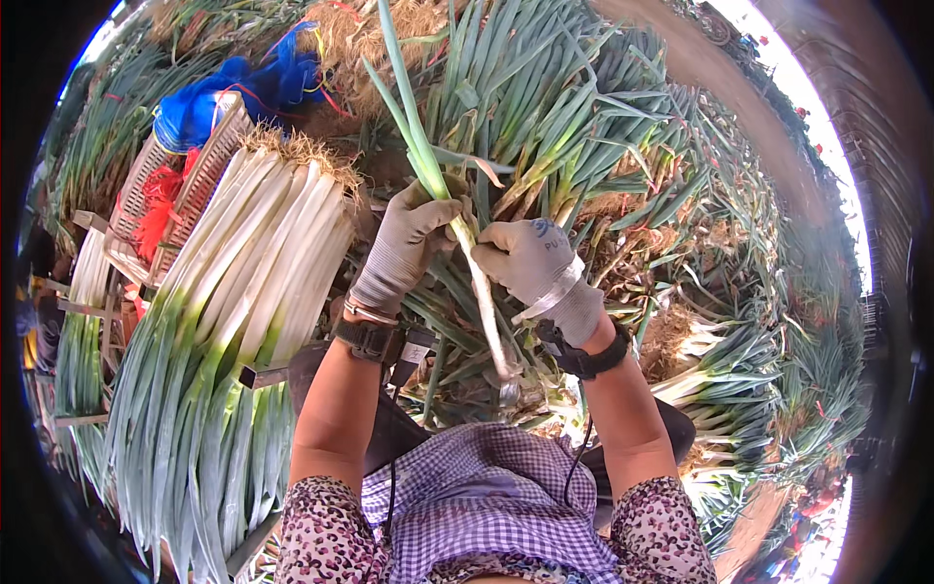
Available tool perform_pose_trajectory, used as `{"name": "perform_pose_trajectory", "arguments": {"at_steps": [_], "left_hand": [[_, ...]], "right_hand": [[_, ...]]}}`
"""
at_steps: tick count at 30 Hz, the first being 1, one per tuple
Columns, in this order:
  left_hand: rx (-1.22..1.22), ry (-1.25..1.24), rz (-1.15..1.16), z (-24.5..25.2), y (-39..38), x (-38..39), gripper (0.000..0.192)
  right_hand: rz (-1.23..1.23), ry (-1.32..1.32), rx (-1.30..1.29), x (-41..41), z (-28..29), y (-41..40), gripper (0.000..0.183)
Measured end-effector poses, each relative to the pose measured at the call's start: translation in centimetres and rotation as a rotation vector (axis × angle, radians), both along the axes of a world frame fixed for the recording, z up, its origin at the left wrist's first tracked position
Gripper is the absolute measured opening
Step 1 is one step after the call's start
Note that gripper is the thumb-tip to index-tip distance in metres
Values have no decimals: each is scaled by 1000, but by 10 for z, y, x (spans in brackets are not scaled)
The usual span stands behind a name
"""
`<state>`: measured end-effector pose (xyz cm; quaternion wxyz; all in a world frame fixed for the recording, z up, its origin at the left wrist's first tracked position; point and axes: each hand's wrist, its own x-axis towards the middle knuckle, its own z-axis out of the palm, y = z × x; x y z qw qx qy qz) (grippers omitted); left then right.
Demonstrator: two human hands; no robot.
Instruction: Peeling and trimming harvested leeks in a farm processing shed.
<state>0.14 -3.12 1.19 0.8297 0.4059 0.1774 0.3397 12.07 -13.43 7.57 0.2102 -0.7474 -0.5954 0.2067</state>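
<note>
A single long green onion (478, 281) slants across the middle, its green leaves pointing up and away and its pale root end hanging low. Around the stalk, where green turns to white, my gloved left hand (417, 237) is closed. Just to the right, my gloved right hand (522, 259) has its fingertips bent against the white part, perhaps on a layer of its skin; whether they pinch anything is hard to see. Both gloves are light grey knit, with black straps at the wrists.
Cleaned green onions (255, 241) lie stacked on a metal rack (264, 377) at the left, beside a plastic basket (197, 182) with red ties and blue netting (193, 109). Untrimmed onions (540, 95) are heaped ahead, more bunches (719, 387) at the right. Peeled leaves litter the ground.
</note>
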Motion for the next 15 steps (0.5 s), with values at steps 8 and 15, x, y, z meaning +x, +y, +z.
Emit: {"name": "perform_pose_trajectory", "arguments": {"at_steps": [8, 15], "left_hand": [[96, -61, -106, 8, -4, -8, 27], [32, -182, -196, 2, -2, -3, 22]], "right_hand": [[-295, 1168, -53, 12, -48, -22, 20], [-254, 1385, -54, 2, -43, -24, 12]]}}
